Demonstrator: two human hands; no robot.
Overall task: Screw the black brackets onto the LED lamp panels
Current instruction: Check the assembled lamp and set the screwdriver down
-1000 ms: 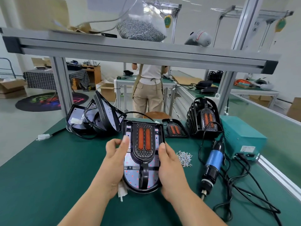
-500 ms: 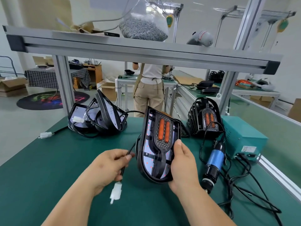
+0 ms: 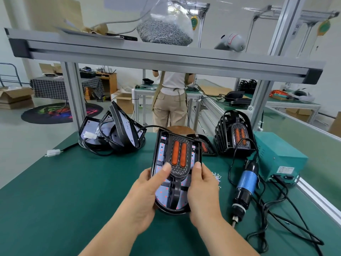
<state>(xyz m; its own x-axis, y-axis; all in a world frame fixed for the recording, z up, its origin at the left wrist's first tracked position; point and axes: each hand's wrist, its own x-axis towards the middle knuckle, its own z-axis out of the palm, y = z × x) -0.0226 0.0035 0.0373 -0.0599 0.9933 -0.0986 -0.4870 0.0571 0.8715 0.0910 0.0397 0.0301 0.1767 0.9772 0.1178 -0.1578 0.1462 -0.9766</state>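
While left hand and right hand grip the lamp panel, a clear bag holds probable screws

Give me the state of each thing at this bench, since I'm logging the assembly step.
LED lamp panel: tilted up, held at both sides.
black bracket: lying on the panel's face; screws not discernible.
left hand: grips the panel's left edge.
right hand: grips the panel's right edge.
electric screwdriver: lying on the mat, unheld.
loose screws: piled on the mat behind the right hand.
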